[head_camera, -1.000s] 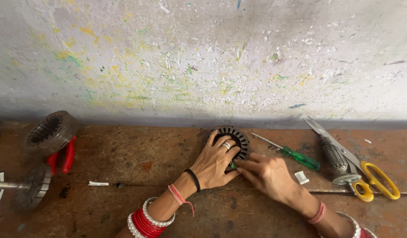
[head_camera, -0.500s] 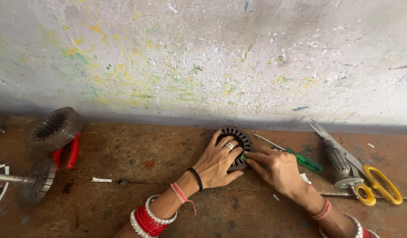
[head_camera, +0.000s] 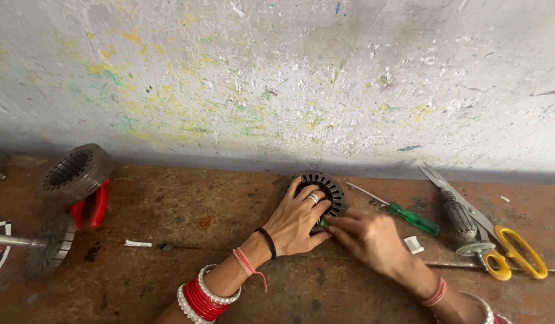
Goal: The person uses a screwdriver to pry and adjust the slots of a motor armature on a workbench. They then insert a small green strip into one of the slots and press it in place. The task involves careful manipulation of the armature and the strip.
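A dark slotted metal stator ring lies on the brown worktop close to the wall. My left hand, with a ring on one finger and red and white bangles at the wrist, rests over the stator ring and grips it. My right hand is just to its right, fingertips pinched on a small green piece at the ring's lower edge. What that piece is cannot be made out.
A green-handled screwdriver lies right of the hands, then yellow-handled scissors and a wound rotor. On the left sit a second stator core, red-handled pliers and a rotor on a shaft. A paint-flecked wall backs the worktop.
The view has shifted slightly, so everything sits a little lower and to the right. Both hands stay on the stator ring, the right fingers edging closer to its lower rim.
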